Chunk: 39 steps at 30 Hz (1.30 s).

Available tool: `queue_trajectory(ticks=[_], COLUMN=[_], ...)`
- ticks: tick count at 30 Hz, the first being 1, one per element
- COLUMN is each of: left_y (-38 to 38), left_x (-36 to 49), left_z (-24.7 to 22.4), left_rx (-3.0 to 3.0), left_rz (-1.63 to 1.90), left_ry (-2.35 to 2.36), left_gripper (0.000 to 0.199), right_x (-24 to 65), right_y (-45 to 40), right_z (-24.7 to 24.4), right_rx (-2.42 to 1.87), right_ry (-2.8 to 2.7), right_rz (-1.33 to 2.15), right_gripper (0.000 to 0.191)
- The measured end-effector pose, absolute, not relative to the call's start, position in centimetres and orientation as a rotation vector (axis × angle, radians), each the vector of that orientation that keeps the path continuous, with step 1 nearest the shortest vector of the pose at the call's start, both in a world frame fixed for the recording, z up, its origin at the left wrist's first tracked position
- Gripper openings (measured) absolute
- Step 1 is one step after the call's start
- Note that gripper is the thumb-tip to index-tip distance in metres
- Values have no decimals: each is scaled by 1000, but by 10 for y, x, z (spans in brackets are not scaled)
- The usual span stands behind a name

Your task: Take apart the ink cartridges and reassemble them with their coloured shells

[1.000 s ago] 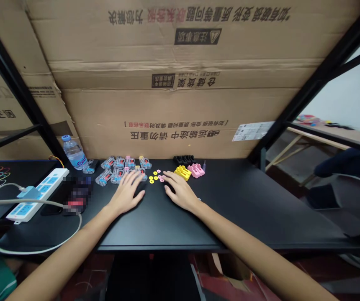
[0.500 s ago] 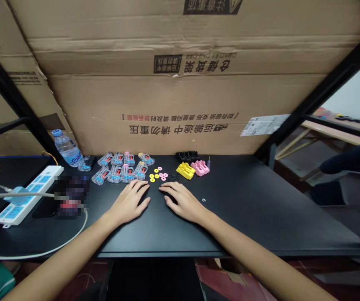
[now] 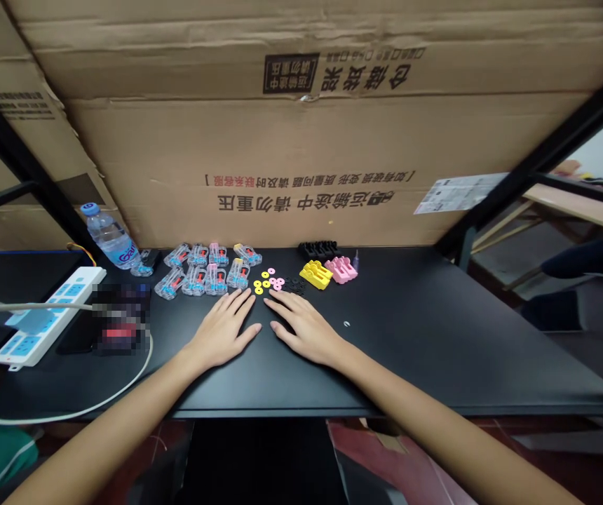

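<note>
My left hand point(image 3: 228, 326) lies flat on the black table, fingers stretched out and holding nothing. Just past its fingertips are several clear plastic cases point(image 3: 216, 279) with blue and red parts inside, set in two rough rows. My right hand point(image 3: 306, 326) also rests flat with its fingers out, nothing in it. Small yellow rings point(image 3: 266, 284), pink rings point(image 3: 277, 282) and black rings point(image 3: 295, 285) lie close beyond both hands. Farther right are a yellow slotted piece point(image 3: 316, 275), a pink one point(image 3: 341, 269) and black slotted pieces point(image 3: 320, 249).
A water bottle point(image 3: 111, 237) stands at the back left beside a white power strip point(image 3: 52, 319) with a cable looping over the table point(image 3: 438, 351). A tall cardboard sheet point(image 3: 301, 147) closes off the back. A small pale clip-like bit point(image 3: 346, 323) lies right of my right hand.
The view has shifted slightly, so the things on the table appear a little higher. Both hands stay flat on the table; my left thumb sits slightly nearer my right hand.
</note>
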<state>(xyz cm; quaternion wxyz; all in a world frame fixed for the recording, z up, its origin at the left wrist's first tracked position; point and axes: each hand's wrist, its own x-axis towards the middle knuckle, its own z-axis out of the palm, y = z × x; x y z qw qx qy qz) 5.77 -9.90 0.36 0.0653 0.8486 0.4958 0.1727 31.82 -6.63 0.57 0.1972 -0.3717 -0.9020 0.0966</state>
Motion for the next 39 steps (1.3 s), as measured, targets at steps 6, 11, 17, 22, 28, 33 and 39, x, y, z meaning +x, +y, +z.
queue_trajectory(ticks=[6, 11, 17, 22, 28, 33, 39], left_y=[-98, -97, -98, -98, -95, -90, -94], left_x=[62, 62, 62, 62, 64, 70, 69], left_z=[2, 2, 3, 4, 7, 11, 14], left_rx=[2541, 2534, 2538, 2535, 2515, 2512, 2507], left_rz=[563, 592, 572, 581, 529, 494, 444], left_ry=[1519, 1511, 1519, 1508, 1491, 1458, 1464], left_gripper=[62, 61, 60, 60, 62, 63, 64], right_x=[314, 311, 312, 316, 315, 311, 319], right_y=[-68, -68, -70, -69, -64, -64, -69], right_z=[6, 7, 8, 4, 1, 3, 5], right_rx=[-1041, -1039, -1080, -1106, -1058, -1001, -1021], right_ry=[-2523, -2517, -2489, -2411, -2436, -2425, -2379], right_rz=[258, 239, 229, 185, 264, 221, 184], right_gripper=[52, 51, 47, 37, 39, 35, 30])
